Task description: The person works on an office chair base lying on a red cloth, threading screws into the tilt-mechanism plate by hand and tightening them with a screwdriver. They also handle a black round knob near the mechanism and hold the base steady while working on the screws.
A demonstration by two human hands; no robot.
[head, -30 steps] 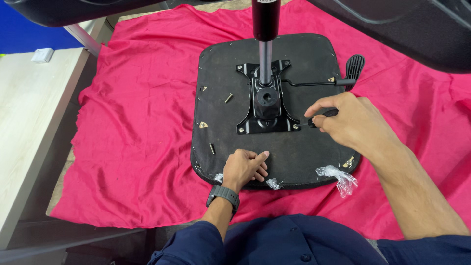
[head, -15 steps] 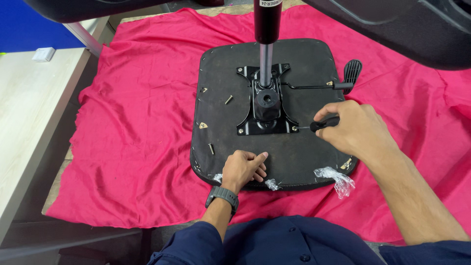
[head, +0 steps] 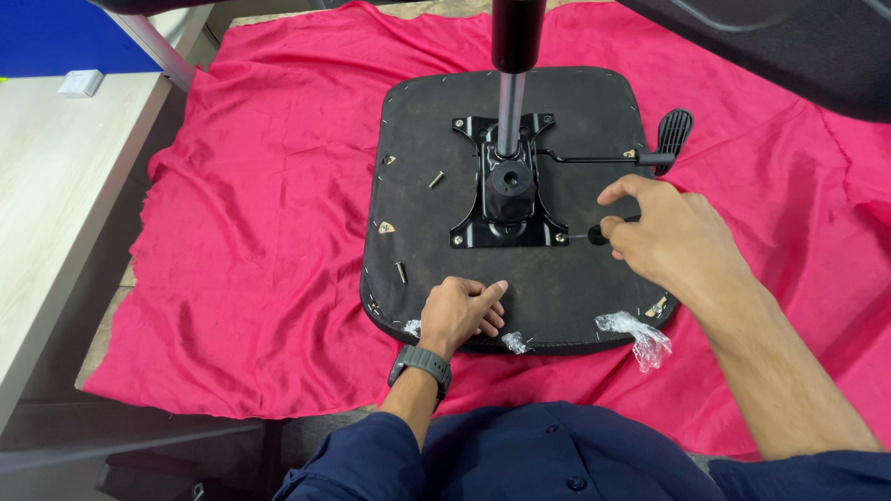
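Note:
An upturned black chair seat lies on a red cloth. A black metal mechanism plate with an upright gas cylinder is mounted at its centre. My right hand grips a black-handled screwdriver, its tip at the plate's near right corner. My left hand rests fisted on the seat's near edge, a dark watch on the wrist. Two loose bolts lie on the seat left of the plate.
A black lever with a paddle handle sticks out to the right of the plate. Clear plastic scraps hang at the seat's near edge. A pale table stands to the left. Another dark chair part fills the top right.
My right hand with the screwdriver has shifted slightly, keeping the tip at the plate's near right corner. My left hand stays on the seat edge.

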